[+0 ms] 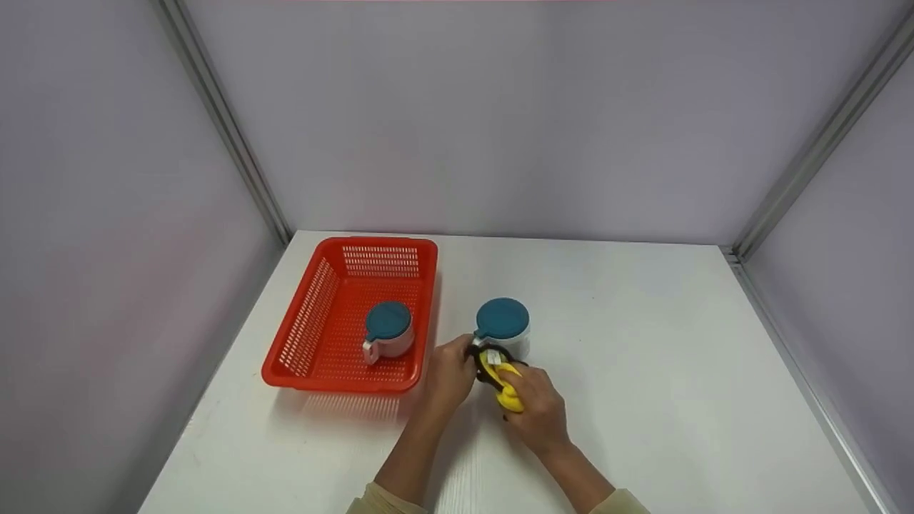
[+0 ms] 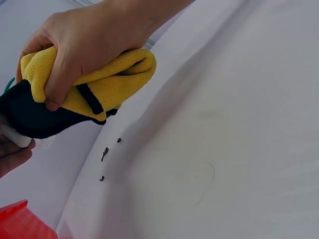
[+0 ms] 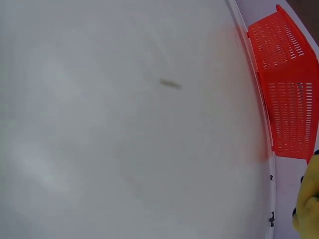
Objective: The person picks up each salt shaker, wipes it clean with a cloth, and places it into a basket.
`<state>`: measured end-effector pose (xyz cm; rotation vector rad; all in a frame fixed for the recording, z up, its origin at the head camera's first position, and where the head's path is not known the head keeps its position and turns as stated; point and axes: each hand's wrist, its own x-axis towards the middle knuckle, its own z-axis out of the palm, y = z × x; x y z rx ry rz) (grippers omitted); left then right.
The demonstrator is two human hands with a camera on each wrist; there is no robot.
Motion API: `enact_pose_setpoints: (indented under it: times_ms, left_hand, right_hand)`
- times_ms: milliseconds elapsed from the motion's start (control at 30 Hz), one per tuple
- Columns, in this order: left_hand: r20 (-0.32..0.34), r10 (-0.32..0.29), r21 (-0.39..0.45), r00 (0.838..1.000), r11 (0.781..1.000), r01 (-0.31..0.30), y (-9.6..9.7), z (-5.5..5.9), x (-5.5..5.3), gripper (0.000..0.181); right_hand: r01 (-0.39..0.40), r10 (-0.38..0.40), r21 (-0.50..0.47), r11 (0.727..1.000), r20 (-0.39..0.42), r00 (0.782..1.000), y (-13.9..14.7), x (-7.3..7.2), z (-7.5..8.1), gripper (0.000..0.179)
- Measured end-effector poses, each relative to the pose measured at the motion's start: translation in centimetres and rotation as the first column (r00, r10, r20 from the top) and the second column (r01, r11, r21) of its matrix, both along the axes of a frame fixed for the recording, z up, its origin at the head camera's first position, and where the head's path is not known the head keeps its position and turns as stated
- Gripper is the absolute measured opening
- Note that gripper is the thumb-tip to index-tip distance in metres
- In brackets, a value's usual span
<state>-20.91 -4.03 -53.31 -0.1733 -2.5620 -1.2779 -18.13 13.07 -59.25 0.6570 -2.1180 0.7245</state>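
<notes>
A white jar with a teal lid (image 1: pixel 503 318) stands on the white table. My left hand (image 1: pixel 451 373) pinches the jar's white handle (image 2: pixel 15 136) at its near left side. My right hand (image 1: pixel 538 410) grips a folded yellow cloth with black edging (image 1: pixel 510 396) and holds it against the jar's near side. In the left wrist view the cloth (image 2: pixel 119 84) is bunched under the right hand, and its dark edge hides part of the handle. A corner of the cloth (image 3: pixel 309 199) shows at the right edge of the right wrist view.
A red plastic basket (image 1: pixel 293 384) with slotted walls stands left of my hands. Inside it sits a second white jar with a teal lid (image 1: pixel 388 320), its handle facing the near left. Grey walls enclose the table (image 1: pixel 643 343) at the back and sides.
</notes>
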Motion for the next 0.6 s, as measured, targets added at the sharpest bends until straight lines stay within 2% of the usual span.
enact_pose_setpoints:
  times_ms: [133, 300, 433, 600]
  left_hand:
    - [0.012, -0.008, -0.016, 1.0, 1.0, 0.009, 0.0, -0.2, -0.1, 0.016]
    - [0.059, -0.027, -0.016, 0.998, 0.999, 0.028, -0.1, -0.3, -0.1, 0.011]
    - [0.059, -0.047, -0.01, 0.997, 0.999, 0.048, -0.2, -0.1, -0.1, 0.01]
    - [0.03, -0.071, -0.015, 0.997, 0.997, 0.071, -0.5, -0.1, -0.2, 0.011]
  right_hand:
    - [0.0, 0.0, -0.013, 1.0, -0.042, 0.999, 0.4, -0.3, 0.4, 0.046]
    - [-0.016, 0.017, 0.012, 1.0, -0.133, 0.991, 1.0, -0.9, 1.1, 0.024]
    - [-0.035, 0.043, 0.046, 0.998, -0.191, 0.981, 1.3, -1.3, 1.4, 0.022]
    - [-0.059, 0.071, 0.061, 0.996, -0.211, 0.975, 1.3, -1.6, 1.3, 0.021]
